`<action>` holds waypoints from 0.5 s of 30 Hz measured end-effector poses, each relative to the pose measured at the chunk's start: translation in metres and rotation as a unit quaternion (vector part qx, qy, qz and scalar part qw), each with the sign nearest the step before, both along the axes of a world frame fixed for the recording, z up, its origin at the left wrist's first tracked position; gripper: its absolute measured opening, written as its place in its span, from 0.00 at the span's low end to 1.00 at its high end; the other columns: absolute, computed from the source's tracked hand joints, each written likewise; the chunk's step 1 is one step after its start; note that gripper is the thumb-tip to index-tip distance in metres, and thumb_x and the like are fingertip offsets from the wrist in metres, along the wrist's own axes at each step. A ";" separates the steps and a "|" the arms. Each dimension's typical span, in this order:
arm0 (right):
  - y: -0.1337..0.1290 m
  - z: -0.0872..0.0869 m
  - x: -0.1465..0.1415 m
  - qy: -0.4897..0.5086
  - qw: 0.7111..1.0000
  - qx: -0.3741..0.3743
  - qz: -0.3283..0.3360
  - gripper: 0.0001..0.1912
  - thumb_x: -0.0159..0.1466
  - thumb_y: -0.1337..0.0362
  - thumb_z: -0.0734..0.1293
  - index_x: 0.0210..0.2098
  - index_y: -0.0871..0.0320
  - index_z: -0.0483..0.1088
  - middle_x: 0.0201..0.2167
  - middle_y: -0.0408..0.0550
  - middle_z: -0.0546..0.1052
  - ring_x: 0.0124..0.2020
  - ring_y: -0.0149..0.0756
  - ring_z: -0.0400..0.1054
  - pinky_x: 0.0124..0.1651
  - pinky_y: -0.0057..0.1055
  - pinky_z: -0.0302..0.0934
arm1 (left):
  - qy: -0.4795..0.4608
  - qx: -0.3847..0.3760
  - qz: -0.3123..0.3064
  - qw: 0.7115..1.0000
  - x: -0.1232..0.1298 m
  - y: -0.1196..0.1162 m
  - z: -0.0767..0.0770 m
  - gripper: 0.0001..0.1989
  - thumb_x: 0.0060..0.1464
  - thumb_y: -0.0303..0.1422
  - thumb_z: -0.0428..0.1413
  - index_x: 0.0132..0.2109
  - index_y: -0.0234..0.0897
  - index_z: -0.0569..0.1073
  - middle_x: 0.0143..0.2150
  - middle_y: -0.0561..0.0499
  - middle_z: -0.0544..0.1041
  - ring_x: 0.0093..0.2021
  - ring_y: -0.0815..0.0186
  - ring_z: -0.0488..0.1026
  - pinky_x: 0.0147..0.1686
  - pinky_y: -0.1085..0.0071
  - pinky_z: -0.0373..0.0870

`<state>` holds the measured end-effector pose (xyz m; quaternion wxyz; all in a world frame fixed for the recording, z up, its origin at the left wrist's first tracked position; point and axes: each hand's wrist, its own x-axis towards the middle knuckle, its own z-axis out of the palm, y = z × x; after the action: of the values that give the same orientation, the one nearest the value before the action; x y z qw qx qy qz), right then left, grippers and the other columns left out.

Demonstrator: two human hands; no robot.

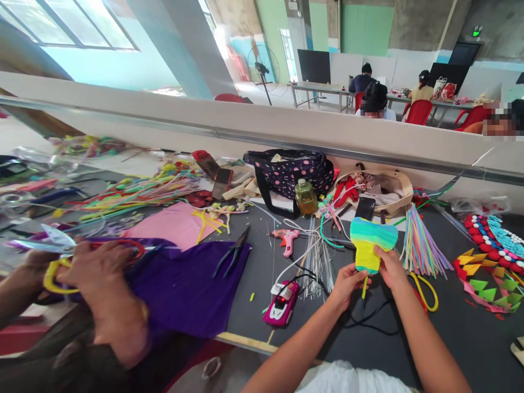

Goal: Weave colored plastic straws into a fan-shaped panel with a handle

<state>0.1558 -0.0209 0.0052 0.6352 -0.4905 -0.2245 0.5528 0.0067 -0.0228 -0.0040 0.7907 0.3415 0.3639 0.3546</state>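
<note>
A fan-shaped piece (373,243), blue-green on top and yellow below, is held upright between my two hands over the dark table. My left hand (347,283) has its fingers closed at the lower left, around the short yellow stem under the piece. At the lower right edge, my right hand (389,267) pinches the piece with the thumb on its front. Left of my hands lie a magenta car-shaped device (281,303) and a pink glue gun (286,240). Pastel pipe cleaners (423,243) fan out to the right.
At the left, a co-worker's hands (98,273) hold scissors (57,245) over purple cloth (196,289). Pliers (234,254) rest on it. Behind stand a bottle (306,197) and patterned bag (286,172). Black cables run below my hands; yellow-handled scissors (429,295) lie right.
</note>
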 end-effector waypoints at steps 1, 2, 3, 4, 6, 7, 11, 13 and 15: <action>0.002 0.001 -0.005 0.008 1.000 0.008 -0.010 0.26 0.45 0.52 0.78 0.40 0.56 0.75 0.37 0.51 0.82 0.39 0.49 0.76 0.38 0.41 0.71 | -0.001 0.001 0.000 1.000 0.000 -0.001 -0.001 0.23 0.37 0.41 0.70 0.39 0.30 0.79 0.34 0.41 0.81 0.26 0.66 0.76 0.28 0.71 0.71; 0.004 0.001 -0.008 0.015 1.000 0.014 -0.021 0.26 0.44 0.53 0.78 0.40 0.56 0.75 0.38 0.51 0.82 0.40 0.49 0.76 0.38 0.41 0.71 | -0.003 0.002 0.001 1.000 0.001 -0.003 -0.002 0.23 0.37 0.41 0.70 0.39 0.30 0.79 0.34 0.41 0.81 0.26 0.66 0.76 0.28 0.71 0.70; 0.005 0.002 -0.010 0.019 0.999 0.015 -0.034 0.27 0.43 0.55 0.79 0.40 0.57 0.75 0.38 0.51 0.82 0.40 0.50 0.76 0.39 0.42 0.72 | -0.004 0.003 0.002 1.000 0.001 -0.003 -0.003 0.23 0.37 0.41 0.70 0.39 0.30 0.79 0.34 0.41 0.81 0.26 0.66 0.76 0.28 0.72 0.70; 0.006 0.003 -0.012 0.021 0.999 0.011 -0.048 0.27 0.42 0.55 0.79 0.40 0.57 0.76 0.37 0.51 0.82 0.40 0.51 0.76 0.39 0.42 0.72 | -0.006 0.005 0.004 1.000 0.001 -0.004 -0.004 0.23 0.37 0.41 0.70 0.39 0.30 0.79 0.34 0.41 0.81 0.26 0.66 0.76 0.28 0.72 0.70; 0.008 0.004 -0.014 0.023 0.997 -0.001 -0.079 0.26 0.42 0.56 0.78 0.39 0.58 0.76 0.34 0.50 0.82 0.39 0.51 0.77 0.38 0.42 0.72 | -0.009 0.008 0.001 1.000 0.001 -0.005 -0.005 0.22 0.37 0.41 0.70 0.39 0.30 0.79 0.33 0.42 0.81 0.26 0.66 0.75 0.28 0.72 0.70; 0.008 0.004 -0.016 0.023 0.995 -0.006 -0.094 0.25 0.42 0.57 0.78 0.38 0.58 0.76 0.32 0.50 0.82 0.38 0.51 0.77 0.38 0.42 0.72 | -0.012 0.010 -0.002 1.000 0.001 -0.006 -0.006 0.22 0.38 0.40 0.70 0.39 0.30 0.79 0.33 0.42 0.81 0.25 0.66 0.75 0.28 0.72 0.70; 0.007 0.004 -0.019 0.020 0.993 -0.015 -0.119 0.20 0.43 0.58 0.77 0.35 0.58 0.76 0.27 0.48 0.81 0.36 0.50 0.77 0.37 0.41 0.72 | -0.022 0.008 -0.010 1.000 0.002 -0.008 -0.009 0.21 0.39 0.41 0.69 0.38 0.30 0.79 0.32 0.43 0.81 0.25 0.66 0.75 0.28 0.71 0.70; 0.007 0.005 -0.021 0.018 0.993 -0.016 -0.118 0.20 0.43 0.59 0.77 0.34 0.58 0.76 0.27 0.48 0.81 0.35 0.50 0.77 0.36 0.41 0.72 | -0.026 0.004 -0.008 1.000 0.002 -0.008 -0.010 0.21 0.39 0.41 0.69 0.38 0.31 0.79 0.33 0.42 0.81 0.25 0.66 0.75 0.28 0.71 0.70; 0.007 0.007 -0.021 0.016 0.994 -0.015 -0.106 0.20 0.43 0.58 0.77 0.35 0.59 0.76 0.28 0.48 0.81 0.35 0.50 0.77 0.36 0.41 0.72 | -0.028 0.001 -0.002 1.000 0.001 -0.007 -0.010 0.22 0.38 0.41 0.69 0.39 0.31 0.79 0.34 0.41 0.81 0.26 0.66 0.75 0.28 0.71 0.70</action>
<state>0.1344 -0.0139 0.0122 0.6866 -0.5116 -0.1527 0.4935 0.0078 -0.0302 -0.0140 0.8009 0.3330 0.3410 0.3626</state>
